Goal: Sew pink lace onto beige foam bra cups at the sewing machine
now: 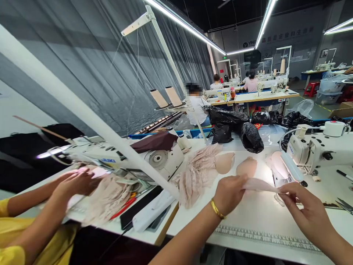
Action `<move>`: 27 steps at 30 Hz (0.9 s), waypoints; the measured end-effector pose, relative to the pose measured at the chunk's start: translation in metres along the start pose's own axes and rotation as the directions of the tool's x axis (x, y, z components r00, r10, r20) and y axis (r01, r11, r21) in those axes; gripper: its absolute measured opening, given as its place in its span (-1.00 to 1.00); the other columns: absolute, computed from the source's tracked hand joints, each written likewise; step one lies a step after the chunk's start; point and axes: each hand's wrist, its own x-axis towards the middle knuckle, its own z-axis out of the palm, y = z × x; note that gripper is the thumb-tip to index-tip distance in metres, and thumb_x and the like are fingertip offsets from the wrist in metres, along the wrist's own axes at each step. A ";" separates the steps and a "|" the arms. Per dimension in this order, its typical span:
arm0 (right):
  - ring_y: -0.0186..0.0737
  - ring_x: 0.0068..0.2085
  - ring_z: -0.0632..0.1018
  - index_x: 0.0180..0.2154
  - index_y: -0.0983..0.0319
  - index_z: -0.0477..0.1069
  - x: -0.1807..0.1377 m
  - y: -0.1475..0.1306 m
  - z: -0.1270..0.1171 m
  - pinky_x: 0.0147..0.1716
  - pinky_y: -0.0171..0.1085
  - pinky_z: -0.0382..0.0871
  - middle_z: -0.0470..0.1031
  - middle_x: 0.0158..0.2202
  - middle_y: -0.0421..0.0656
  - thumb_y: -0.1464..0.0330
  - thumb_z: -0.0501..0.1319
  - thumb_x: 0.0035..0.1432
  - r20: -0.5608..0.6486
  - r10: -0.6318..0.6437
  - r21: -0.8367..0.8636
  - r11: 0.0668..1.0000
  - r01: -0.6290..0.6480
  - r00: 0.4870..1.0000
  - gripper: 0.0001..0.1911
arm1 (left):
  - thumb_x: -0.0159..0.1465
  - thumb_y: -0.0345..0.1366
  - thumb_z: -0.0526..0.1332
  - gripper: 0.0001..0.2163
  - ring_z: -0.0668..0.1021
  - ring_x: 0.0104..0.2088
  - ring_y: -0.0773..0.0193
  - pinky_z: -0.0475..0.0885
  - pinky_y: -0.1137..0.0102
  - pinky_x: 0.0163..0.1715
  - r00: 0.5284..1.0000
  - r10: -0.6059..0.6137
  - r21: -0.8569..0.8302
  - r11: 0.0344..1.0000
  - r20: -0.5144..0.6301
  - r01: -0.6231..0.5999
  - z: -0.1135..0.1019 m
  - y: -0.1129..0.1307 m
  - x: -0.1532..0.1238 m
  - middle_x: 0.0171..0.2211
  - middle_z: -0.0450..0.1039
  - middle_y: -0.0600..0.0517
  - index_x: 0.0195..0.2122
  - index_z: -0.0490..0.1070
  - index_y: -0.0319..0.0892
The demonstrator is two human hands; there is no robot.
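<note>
A strip of thin pale-pink fabric (260, 185) is stretched between my two hands above the white sewing table (234, 217). My left hand (230, 193), with a gold bracelet at the wrist, pinches its left end. At its right end the fingertips of my right hand (302, 206) are closed on it. Just beyond my left hand lie two pink cup-shaped fabric pieces, one (246, 166) close to it and another (224, 163) further left. A heap of gathered pale-pink fabric (197, 171) rests beside them. More pink fabric (278, 165) sits by the sewing machine (311, 151) to the right.
A ruler strip (264, 237) runs along the table's front edge. Scissors (344, 205) lie at the far right. On the left, a co-worker's hands (74, 182) are at another sewing machine (110, 156). Black plastic bags (250, 136) stand behind the table. A white pole (91, 114) crosses the left side.
</note>
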 end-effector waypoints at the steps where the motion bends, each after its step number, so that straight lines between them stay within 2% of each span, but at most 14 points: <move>1: -0.15 -0.23 0.61 -0.04 0.02 0.50 0.000 0.003 0.001 -0.28 -0.22 0.53 0.63 -0.15 -0.13 0.29 0.14 0.49 0.000 -0.079 -0.019 0.997 0.079 0.997 -0.84 | 0.42 -0.40 0.07 -0.71 0.60 -0.14 0.02 0.45 0.19 -0.12 0.996 0.021 0.069 0.997 -0.087 -0.015 -0.003 -0.002 0.001 -0.10 0.62 -0.14 0.08 0.49 -0.13; 3: -0.09 -0.10 0.65 0.02 0.02 0.50 0.001 0.016 -0.001 -0.14 -0.16 0.56 0.66 -0.06 -0.11 0.38 0.09 0.49 0.090 -0.222 -0.089 0.969 0.229 0.971 -0.75 | 0.44 -0.34 0.13 -0.68 0.58 -0.04 -0.03 0.46 0.11 -0.02 0.962 0.148 0.214 0.972 -0.230 -0.098 -0.008 -0.002 0.000 0.03 0.57 -0.17 0.18 0.45 -0.08; 4: -0.07 -0.07 0.65 0.04 0.02 0.51 0.002 0.025 -0.003 -0.10 -0.13 0.56 0.67 -0.04 -0.11 0.39 0.06 0.49 0.161 -0.253 -0.129 0.953 0.275 0.954 -0.70 | 0.43 -0.25 0.21 -0.67 0.58 -0.02 -0.03 0.46 0.10 0.02 0.939 0.235 0.259 0.951 -0.253 -0.168 -0.008 0.001 -0.001 0.06 0.54 -0.16 0.21 0.42 -0.07; 6: -0.08 -0.08 0.66 0.06 -0.01 0.54 0.005 0.046 -0.012 -0.10 -0.12 0.56 0.68 -0.05 -0.14 0.38 0.02 0.50 0.305 -0.253 -0.175 0.933 0.316 0.918 -0.65 | 0.39 -0.06 0.33 -0.55 0.56 -0.01 0.00 0.46 0.12 0.06 0.902 0.392 0.240 0.907 -0.182 -0.346 -0.003 0.012 0.000 0.05 0.53 -0.13 0.23 0.38 -0.08; 7: -0.09 -0.09 0.66 0.05 -0.02 0.56 0.008 0.056 -0.017 -0.10 -0.14 0.57 0.69 -0.06 -0.16 0.37 0.01 0.51 0.364 -0.240 -0.176 0.931 0.319 0.900 -0.64 | 0.40 -0.03 0.32 -0.56 0.56 -0.03 0.05 0.46 0.16 0.06 0.884 0.451 0.196 0.884 -0.124 -0.424 0.001 0.019 0.002 0.01 0.54 -0.10 0.21 0.38 -0.10; 8: -0.11 -0.08 0.66 0.03 -0.02 0.57 0.010 0.065 -0.022 -0.09 -0.17 0.57 0.69 -0.06 -0.18 0.37 0.01 0.52 0.412 -0.236 -0.165 0.931 0.327 0.880 -0.63 | 0.44 -0.08 0.28 -0.64 0.56 -0.06 0.10 0.45 0.21 0.04 0.861 0.505 0.158 0.857 -0.065 -0.491 0.008 0.026 0.007 -0.04 0.56 -0.06 0.17 0.39 -0.11; 10: -0.15 -0.03 0.66 0.04 -0.01 0.57 0.014 0.081 -0.030 -0.03 -0.20 0.56 0.68 -0.03 -0.20 0.39 0.01 0.53 0.493 -0.260 -0.144 0.917 0.372 0.830 -0.63 | 0.50 -0.32 0.15 -0.83 0.55 -0.10 0.17 0.42 0.27 -0.01 0.811 0.584 0.148 0.800 0.028 -0.581 0.025 0.041 0.023 -0.11 0.57 -0.02 0.07 0.42 -0.13; 11: -0.15 -0.01 0.65 0.08 0.01 0.55 0.016 0.086 -0.034 -0.01 -0.20 0.56 0.68 0.01 -0.20 0.40 0.02 0.53 0.520 -0.281 -0.144 0.902 0.406 0.807 -0.63 | 0.48 -0.41 0.12 -0.84 0.55 -0.12 0.18 0.41 0.27 -0.04 0.791 0.607 0.172 0.773 0.075 -0.610 0.035 0.046 0.033 -0.13 0.57 -0.02 0.01 0.43 -0.16; 14: -0.13 0.03 0.63 0.18 0.06 0.48 0.017 0.098 -0.040 -0.01 -0.19 0.56 0.65 0.10 -0.12 0.47 0.02 0.50 0.478 -0.367 -0.200 0.839 0.506 0.798 -0.59 | 0.35 -0.46 0.21 -0.94 0.51 -0.27 0.16 0.38 0.25 -0.24 0.779 0.585 0.252 0.737 0.225 -0.627 0.064 0.056 0.062 -0.27 0.51 -0.01 -0.21 0.42 -0.19; 16: -0.08 0.06 0.61 0.19 0.09 0.47 0.014 0.101 -0.043 -0.08 -0.18 0.56 0.64 0.10 -0.07 0.53 0.01 0.46 0.433 -0.391 -0.261 0.808 0.528 0.812 -0.56 | 0.30 -0.44 0.26 -0.93 0.46 -0.34 0.16 0.32 0.25 -0.33 0.798 0.550 0.290 0.744 0.247 -0.602 0.077 0.056 0.071 -0.34 0.45 0.00 -0.30 0.38 -0.17; 19: -0.03 0.03 0.59 0.19 0.10 0.46 0.010 0.099 -0.047 -0.19 -0.18 0.52 0.63 0.05 -0.05 0.54 0.02 0.44 0.472 -0.341 -0.319 0.793 0.518 0.813 -0.56 | 0.32 -0.43 0.26 -0.89 0.45 -0.31 0.16 0.30 0.25 -0.32 0.826 0.547 0.299 0.772 0.137 -0.561 0.088 0.054 0.070 -0.32 0.41 0.00 -0.34 0.35 -0.17; 21: -0.03 0.00 0.58 0.18 0.11 0.46 0.009 0.096 -0.050 -0.24 -0.18 0.48 0.62 0.01 -0.05 0.54 0.01 0.43 0.512 -0.306 -0.328 0.794 0.512 0.803 -0.56 | 0.35 -0.43 0.24 -0.87 0.44 -0.30 0.17 0.30 0.25 -0.29 0.819 0.568 0.284 0.776 0.076 -0.564 0.091 0.052 0.066 -0.32 0.40 0.01 -0.35 0.33 -0.17; 24: -0.04 -0.07 0.56 0.13 0.14 0.47 0.010 0.093 -0.052 -0.27 -0.19 0.44 0.59 -0.05 -0.04 0.57 -0.01 0.41 0.523 -0.287 -0.324 0.804 0.499 0.802 -0.57 | 0.37 -0.42 0.21 -0.83 0.42 -0.34 0.19 0.27 0.25 -0.29 0.801 0.597 0.272 0.765 0.041 -0.584 0.094 0.052 0.065 -0.37 0.38 0.04 -0.38 0.32 -0.16; 27: -0.06 -0.13 0.54 0.11 0.16 0.47 0.012 0.094 -0.053 -0.28 -0.20 0.39 0.56 -0.13 -0.05 0.55 0.00 0.42 0.508 -0.281 -0.321 0.815 0.482 0.814 -0.60 | 0.40 -0.38 0.21 -0.84 0.42 -0.33 0.17 0.27 0.24 -0.29 0.805 0.593 0.275 0.772 0.010 -0.573 0.094 0.055 0.069 -0.37 0.40 0.03 -0.37 0.34 -0.17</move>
